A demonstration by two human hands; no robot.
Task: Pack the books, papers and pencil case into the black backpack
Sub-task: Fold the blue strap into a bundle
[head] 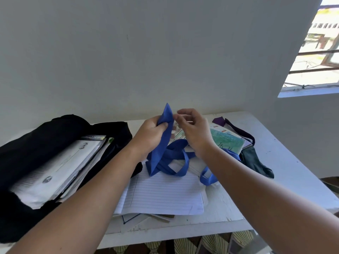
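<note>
Left hand grips the blue pouch above the worktop; right hand pinches near its tip. Its straps (dangling) could snag the papers, dragging them away from the backpack.

A white desk stands against a plain pale wall. At its far right corner lies a dark green cloth bag with a dark purple strap. A barred window opens at upper right. Patterned floor tiles show below the desk's near edge.
</note>
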